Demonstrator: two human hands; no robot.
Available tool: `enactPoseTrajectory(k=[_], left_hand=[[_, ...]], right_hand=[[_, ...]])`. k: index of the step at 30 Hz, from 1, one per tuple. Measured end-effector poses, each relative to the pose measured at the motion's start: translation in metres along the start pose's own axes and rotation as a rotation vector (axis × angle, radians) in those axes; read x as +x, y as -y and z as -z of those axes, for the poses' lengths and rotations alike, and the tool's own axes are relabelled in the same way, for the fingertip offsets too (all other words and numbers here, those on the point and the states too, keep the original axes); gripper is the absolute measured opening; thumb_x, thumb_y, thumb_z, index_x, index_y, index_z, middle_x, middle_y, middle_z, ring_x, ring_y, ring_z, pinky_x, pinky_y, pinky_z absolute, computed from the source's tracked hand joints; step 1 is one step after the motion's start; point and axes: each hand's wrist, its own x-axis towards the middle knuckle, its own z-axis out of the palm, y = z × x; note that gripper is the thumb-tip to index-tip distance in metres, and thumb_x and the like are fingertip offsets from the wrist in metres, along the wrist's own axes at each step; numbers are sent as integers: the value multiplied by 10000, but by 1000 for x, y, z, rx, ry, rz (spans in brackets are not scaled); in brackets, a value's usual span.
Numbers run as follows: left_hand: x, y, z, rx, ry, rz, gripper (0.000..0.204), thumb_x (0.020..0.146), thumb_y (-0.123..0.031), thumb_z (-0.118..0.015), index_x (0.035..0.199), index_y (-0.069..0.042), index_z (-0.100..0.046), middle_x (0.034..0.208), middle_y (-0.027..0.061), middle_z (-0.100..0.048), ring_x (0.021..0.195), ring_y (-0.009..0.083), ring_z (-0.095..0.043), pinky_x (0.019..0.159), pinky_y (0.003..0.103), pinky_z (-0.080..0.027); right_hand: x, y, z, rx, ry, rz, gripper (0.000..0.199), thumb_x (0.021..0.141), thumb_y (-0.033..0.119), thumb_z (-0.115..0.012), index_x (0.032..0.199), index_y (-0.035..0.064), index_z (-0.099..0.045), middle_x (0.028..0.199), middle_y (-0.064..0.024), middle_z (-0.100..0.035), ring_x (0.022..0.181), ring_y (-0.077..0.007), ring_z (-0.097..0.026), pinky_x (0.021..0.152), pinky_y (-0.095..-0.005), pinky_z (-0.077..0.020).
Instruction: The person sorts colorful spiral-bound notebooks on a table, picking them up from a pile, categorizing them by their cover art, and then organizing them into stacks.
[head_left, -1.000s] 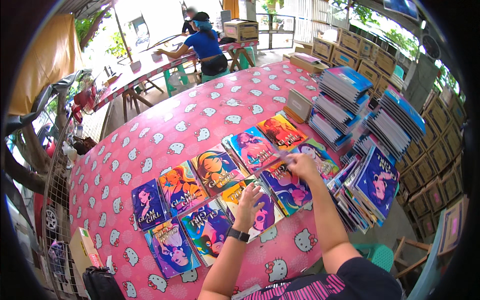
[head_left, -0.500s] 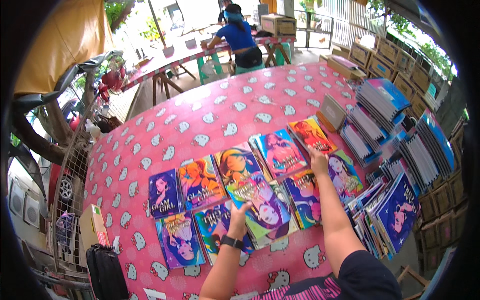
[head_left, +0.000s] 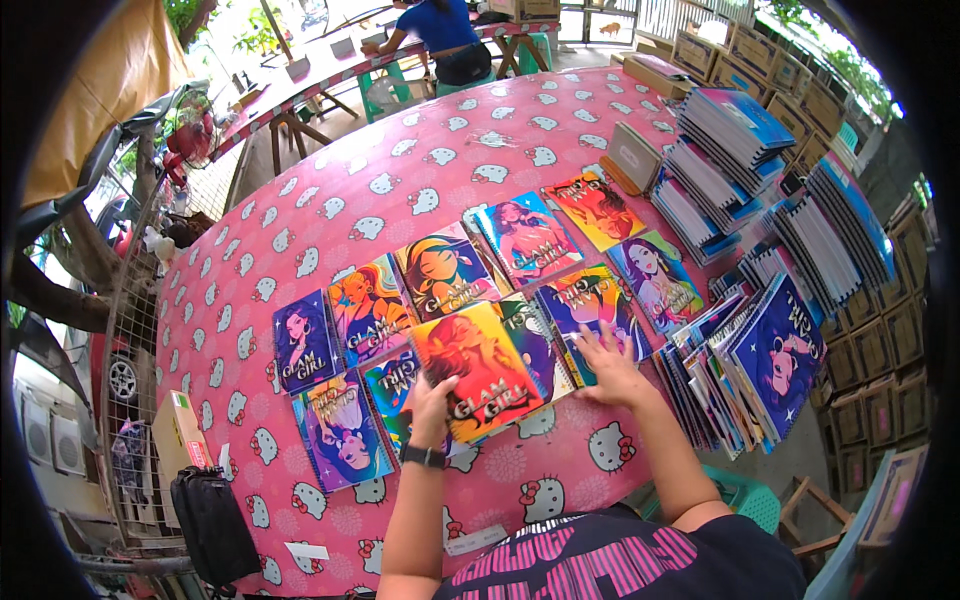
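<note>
Here we grip the orange notebook [head_left: 480,368] with our left hand [head_left: 430,402], fingers clamped on its near-left corner. It lies on other covers spread over the pink table [head_left: 330,220]. Just right of the orange notebook, our right hand [head_left: 610,365] rests flat, fingers apart, on a purple notebook [head_left: 590,305]. Further right stand upright notebooks [head_left: 760,360].

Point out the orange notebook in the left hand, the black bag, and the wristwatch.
orange notebook [head_left: 482,368], head view, middle of its cover.
black bag [head_left: 212,525], head view, middle of its side, at the table's left edge.
wristwatch [head_left: 424,456], head view, the band on the left wrist.
</note>
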Motion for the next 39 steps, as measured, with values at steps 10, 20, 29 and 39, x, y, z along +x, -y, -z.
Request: enactPoseTrajectory(k=[10, 20, 29, 39], left_hand=[[-67, 5, 34, -152, -143, 64, 410, 797, 53, -553, 1183, -18, -435, 1095, 95, -575, 951, 199, -601, 841, 324, -500], [-73, 4, 7, -248, -99, 70, 455, 832, -68, -581, 1245, -23, -397, 1114, 81, -564, 1007, 195, -586, 877, 336, -492], [-72, 9, 10, -49, -98, 82, 412, 807, -28, -614, 1187, -5, -457, 1062, 93, -587, 949, 194, -607, 827, 331, -515], [-107, 11, 71, -38, -242, 46, 452, 705, 36, -650, 1125, 22, -482, 959, 98, -622, 782, 208, -655, 710, 328, -561]], right_hand=[[-23, -13, -18, 518, -532, 49, 323, 752, 147, -706, 1067, 97, -663, 969, -101, -665, 952, -246, -603, 854, -353, -425], [-11, 5, -24, 1167, -446, -159, 162, 835, 116, -657, 938, -6, -683, 859, -48, -626, 805, -103, -565, 721, -244, -455], [-2, 96, 0, 856, -22, 500, 248, 841, 204, -636, 1049, 69, -649, 1036, -135, -644, 1017, -282, -577, 906, -369, -425], [121, -34, 10, -54, -26, -211, 572, 837, 344, -589, 1352, 174, -408, 1484, -39, -261, 1379, -328, -160, 1059, -607, -185]])
